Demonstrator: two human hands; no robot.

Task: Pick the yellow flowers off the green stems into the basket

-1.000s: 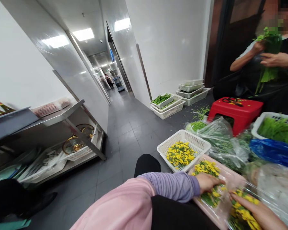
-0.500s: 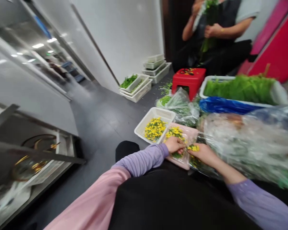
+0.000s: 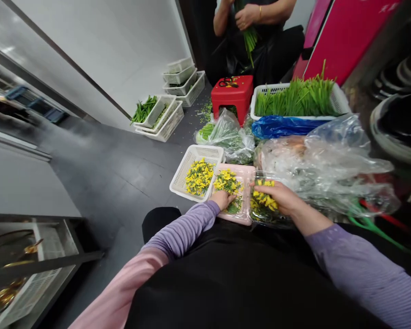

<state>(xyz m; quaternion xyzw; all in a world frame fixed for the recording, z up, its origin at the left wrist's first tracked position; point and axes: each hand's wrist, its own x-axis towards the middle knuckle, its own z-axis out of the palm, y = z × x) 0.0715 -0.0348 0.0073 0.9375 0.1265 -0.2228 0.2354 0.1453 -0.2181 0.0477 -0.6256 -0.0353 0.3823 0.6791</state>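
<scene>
- Left hand (image 3: 222, 199) is reaching into a shallow pale-pink plastic tray (image 3: 245, 172), fingers partly curled and touching the yellow-flowered green sprigs (image 3: 227, 181) there; whether it is gripping any, I cannot tell.
- Right hand (image 3: 284, 197) is bending its fingers loosely among yellow-flowered sprigs in a clear plastic container (image 3: 270, 222); its palm is facing away, so I cannot tell how firmly it is holding them.
- Tray and container are lying side by side in front of the person's body.
- Just left of the tray, a white perforated plastic basket (image 3: 210, 154) is holding a heap of yellow blossoms (image 3: 199, 177).
- Beyond, a red plastic stool (image 3: 233, 98) is carrying black-handled scissors (image 3: 229, 82).
- Behind the stool, a co-worker's hand (image 3: 247, 17) is gripping long green stalks (image 3: 250, 43).
</scene>
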